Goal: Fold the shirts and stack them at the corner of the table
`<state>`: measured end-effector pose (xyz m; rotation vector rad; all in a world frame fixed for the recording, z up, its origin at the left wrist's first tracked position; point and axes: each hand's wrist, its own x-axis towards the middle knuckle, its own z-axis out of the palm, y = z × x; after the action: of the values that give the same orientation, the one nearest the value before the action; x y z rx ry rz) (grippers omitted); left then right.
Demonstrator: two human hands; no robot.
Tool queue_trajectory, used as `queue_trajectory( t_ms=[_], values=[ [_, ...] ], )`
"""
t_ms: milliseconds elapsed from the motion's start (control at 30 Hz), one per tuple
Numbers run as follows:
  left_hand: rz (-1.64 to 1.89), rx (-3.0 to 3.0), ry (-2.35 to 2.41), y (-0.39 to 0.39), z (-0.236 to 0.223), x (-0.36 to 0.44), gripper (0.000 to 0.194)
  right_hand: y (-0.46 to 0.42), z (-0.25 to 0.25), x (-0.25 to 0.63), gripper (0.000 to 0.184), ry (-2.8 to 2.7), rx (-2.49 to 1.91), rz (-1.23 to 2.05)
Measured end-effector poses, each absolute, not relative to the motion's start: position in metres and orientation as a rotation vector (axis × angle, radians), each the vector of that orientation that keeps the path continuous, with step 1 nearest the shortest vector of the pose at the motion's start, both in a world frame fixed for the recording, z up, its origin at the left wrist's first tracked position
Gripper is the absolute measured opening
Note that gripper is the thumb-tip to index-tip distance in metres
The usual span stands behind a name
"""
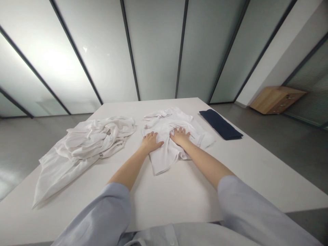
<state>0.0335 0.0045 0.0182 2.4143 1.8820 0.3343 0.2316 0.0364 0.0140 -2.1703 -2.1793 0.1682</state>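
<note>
A rumpled white garment point(164, 159), perhaps a shirt, lies spread in the middle of the table. My left hand point(151, 141) rests palm down on its left side, fingers stretched out and thumb pointing right. A little to the right, my right hand point(180, 136) presses on the same cloth with its fingers spread. Neither hand grips the fabric. Wrinkles run between and around both hands, and one corner of the cloth reaches toward me. The garment's exact shape is hard to make out through its folds.
A heap of crumpled white cloth point(87, 140) lies on the table's left side, its tail near the left edge. On the right, a folded dark navy cloth point(220, 125) lies along the edge of the white table point(174, 198). A wooden cabinet point(276, 99) stands beyond, before frosted glass panels point(156, 44).
</note>
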Motion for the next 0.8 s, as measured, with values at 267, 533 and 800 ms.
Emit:
queue_trajectory(
  t_ms=[267,533,800],
  values=[
    [0.306,2.216,2.196,0.014,0.025,0.004,0.052,0.032,0.029,0.256,0.059,-2.256,-1.974,0.092],
    [0.535,2.378,2.048,0.013,0.042,0.012,0.036,0.058,0.044,0.294,0.03,-2.086,-2.122,0.05],
    [0.886,2.155,1.313,0.021,0.046,0.04,0.09,0.062,0.081,0.239,0.029,-1.817,-1.176,0.969]
  ],
)
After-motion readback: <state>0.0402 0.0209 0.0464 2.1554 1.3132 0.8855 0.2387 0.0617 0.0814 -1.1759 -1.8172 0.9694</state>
